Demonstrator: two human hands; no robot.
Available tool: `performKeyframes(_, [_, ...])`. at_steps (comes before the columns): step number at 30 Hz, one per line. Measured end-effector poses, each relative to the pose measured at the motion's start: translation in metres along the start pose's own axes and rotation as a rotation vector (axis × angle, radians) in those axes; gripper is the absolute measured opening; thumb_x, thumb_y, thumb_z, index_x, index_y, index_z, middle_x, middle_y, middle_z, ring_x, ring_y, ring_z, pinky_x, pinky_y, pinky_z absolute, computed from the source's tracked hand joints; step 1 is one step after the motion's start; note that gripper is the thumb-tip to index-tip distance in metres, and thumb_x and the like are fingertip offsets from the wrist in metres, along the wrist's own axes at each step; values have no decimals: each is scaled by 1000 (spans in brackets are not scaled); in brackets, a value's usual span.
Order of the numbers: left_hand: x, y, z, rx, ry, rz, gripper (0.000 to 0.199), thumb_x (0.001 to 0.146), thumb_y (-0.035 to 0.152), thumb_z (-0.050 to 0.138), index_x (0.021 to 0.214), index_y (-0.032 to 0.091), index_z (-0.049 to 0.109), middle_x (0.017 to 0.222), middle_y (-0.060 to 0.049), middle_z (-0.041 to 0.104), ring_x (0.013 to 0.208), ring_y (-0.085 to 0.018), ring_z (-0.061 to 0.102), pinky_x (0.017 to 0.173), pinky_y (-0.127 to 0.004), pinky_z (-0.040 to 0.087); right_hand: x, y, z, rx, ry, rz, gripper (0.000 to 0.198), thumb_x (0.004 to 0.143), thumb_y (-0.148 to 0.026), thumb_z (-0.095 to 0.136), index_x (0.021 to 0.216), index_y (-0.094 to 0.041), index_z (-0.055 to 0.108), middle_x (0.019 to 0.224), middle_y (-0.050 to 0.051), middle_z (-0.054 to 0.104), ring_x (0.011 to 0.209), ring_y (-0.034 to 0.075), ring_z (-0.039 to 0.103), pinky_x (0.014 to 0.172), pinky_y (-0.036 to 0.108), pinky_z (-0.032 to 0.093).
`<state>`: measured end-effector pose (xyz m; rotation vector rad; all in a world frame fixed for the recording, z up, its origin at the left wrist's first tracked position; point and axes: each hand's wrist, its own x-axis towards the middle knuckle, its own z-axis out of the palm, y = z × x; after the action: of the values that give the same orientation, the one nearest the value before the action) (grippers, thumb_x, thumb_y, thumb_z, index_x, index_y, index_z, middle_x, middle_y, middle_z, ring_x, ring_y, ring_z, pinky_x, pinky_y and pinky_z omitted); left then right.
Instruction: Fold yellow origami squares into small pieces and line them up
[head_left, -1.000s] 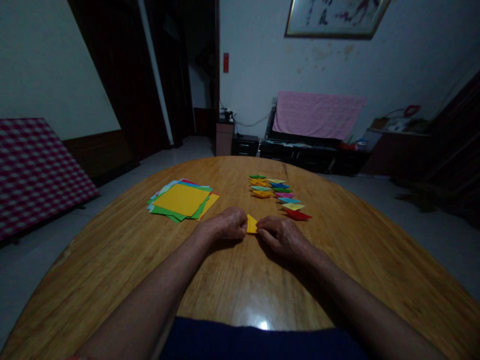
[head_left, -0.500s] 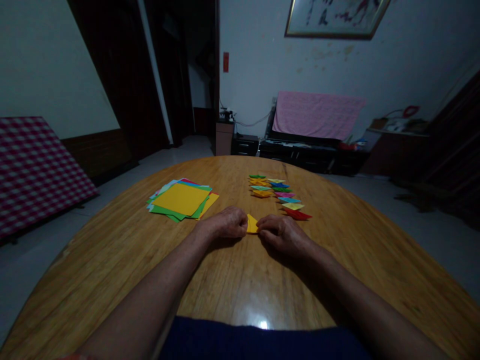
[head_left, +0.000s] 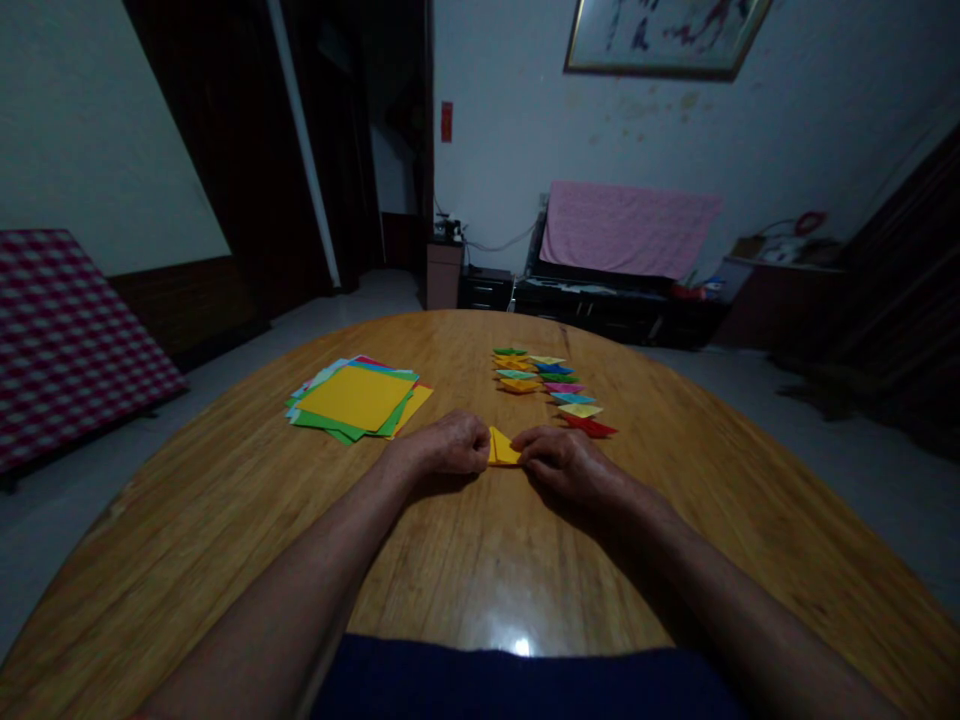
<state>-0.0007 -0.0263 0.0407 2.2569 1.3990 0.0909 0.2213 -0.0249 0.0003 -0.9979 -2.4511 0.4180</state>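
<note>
A small piece of folded yellow paper (head_left: 503, 449) lies low over the table between my hands, with a peak at its top. My left hand (head_left: 459, 443) is closed on its left end, and the fingertips are partly hidden. On the opposite end, my right hand (head_left: 564, 460) pinches the paper between thumb and fingers. Just beyond my right hand rests a red paper boat (head_left: 591, 427), the nearest of several folded boats in two rows. An orange paper boat (head_left: 520, 386) stands in the left row.
A loose stack of coloured paper squares (head_left: 356, 397), yellow on top, lies to the left on the round wooden table (head_left: 450, 560). Behind the table, a pink cloth (head_left: 630, 228) hangs over a dark object on a low cabinet (head_left: 592, 308). A checkered cloth panel (head_left: 67, 340) stands at the left.
My hands have moved slightly apart, and more of the folded yellow paper shows between them. The whole view has shifted a little; the boats and paper stack stay in place.
</note>
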Motion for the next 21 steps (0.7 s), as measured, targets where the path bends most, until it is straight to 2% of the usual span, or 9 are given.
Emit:
performKeyframes(8, [6, -7, 2, -66, -46, 25, 21, 73, 29, 53, 78, 15, 67, 71, -2, 64, 60, -11, 50, 51, -21, 31, 2, 3, 4, 9, 7, 38, 21, 80, -10, 52, 80, -19, 71, 102, 6, 69, 84, 13, 65, 75, 25, 50])
performKeyframes(13, [6, -7, 2, -60, -31, 68, 20, 73, 29, 53, 76, 14, 66, 69, -1, 62, 59, -10, 49, 50, -22, 30, 3, 1, 4, -8, 18, 46, 20, 80, -10, 53, 80, -20, 70, 101, 5, 70, 83, 13, 65, 73, 25, 50])
performKeyframes(21, [-2, 4, 1, -52, -20, -18, 17, 70, 29, 55, 76, 16, 64, 65, 0, 59, 54, -10, 46, 49, -24, 28, 4, -1, 3, -32, 26, 43, 20, 78, -9, 53, 80, -19, 70, 100, 6, 70, 82, 14, 65, 74, 26, 50])
